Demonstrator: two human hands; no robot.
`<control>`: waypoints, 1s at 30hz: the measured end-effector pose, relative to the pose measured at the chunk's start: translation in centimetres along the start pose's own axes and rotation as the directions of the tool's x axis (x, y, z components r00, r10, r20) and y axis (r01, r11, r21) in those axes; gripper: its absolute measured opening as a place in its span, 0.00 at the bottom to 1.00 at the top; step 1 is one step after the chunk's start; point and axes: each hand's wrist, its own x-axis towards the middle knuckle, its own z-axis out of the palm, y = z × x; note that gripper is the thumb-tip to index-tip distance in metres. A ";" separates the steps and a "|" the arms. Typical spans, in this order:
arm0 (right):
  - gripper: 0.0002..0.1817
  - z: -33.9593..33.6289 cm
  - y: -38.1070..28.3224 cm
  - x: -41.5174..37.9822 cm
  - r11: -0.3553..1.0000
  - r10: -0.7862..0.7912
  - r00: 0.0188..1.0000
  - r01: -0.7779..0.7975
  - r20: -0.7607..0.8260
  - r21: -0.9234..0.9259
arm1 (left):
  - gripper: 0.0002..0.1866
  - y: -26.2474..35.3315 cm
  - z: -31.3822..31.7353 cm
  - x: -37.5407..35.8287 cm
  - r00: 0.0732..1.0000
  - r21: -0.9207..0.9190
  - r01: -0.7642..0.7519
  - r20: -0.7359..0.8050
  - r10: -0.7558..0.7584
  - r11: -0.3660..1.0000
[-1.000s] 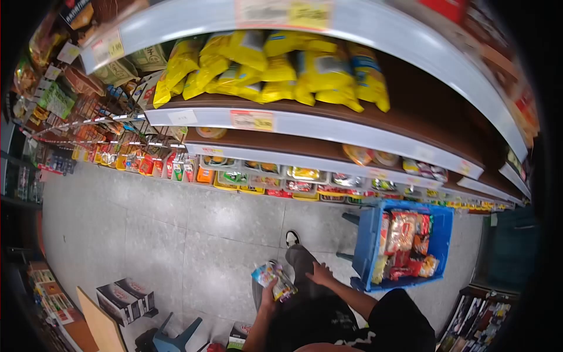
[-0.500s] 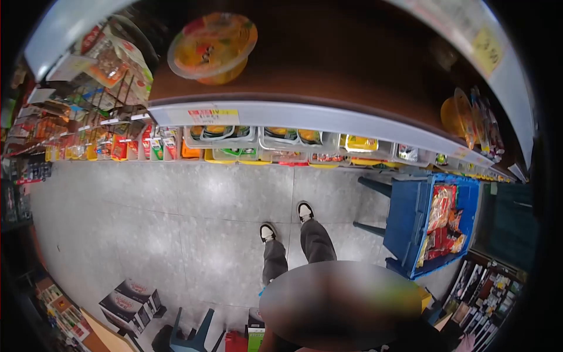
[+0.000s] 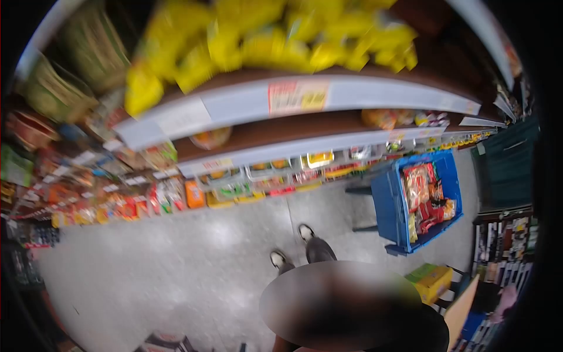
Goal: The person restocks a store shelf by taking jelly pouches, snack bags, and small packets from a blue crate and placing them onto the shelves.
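Neither of my hands shows; a grey blurred patch covers the area in front of my body. Beside it a dark sleeve (image 3: 431, 328) and a sliver of bare forearm (image 3: 284, 345) are visible. Yellow snack packets (image 3: 258, 44) lie in a row on the upper shelf, smeared by motion. Below them runs the shelf edge (image 3: 234, 105) with price labels. On the lower shelf sits a round plastic tub (image 3: 211, 138), partly hidden. To the right stands a blue crate (image 3: 390, 205) holding red snack bags (image 3: 417, 186).
My shoes (image 3: 306, 232) are on the grey tiled floor (image 3: 176, 264). Hanging packets (image 3: 135, 205) line the shelving at left. A yellow-green carton (image 3: 435, 284) is at lower right, near a dark green panel (image 3: 509, 170). A black-and-white box (image 3: 167, 342) shows at the bottom edge.
The view has lifted and tilted, bringing the yellow packets on the upper shelf into sight. The lower shelf and its tub now appear lower and smaller. The yellow-green carton shows more fully.
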 end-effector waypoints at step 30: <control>0.26 -62.3 4.6 1.1 0.625 -0.267 0.597 0.705 -0.756 0.336 | 0.20 6.9 40.1 -9.8 0.926 0.253 -0.319 0.289 0.244 0.913</control>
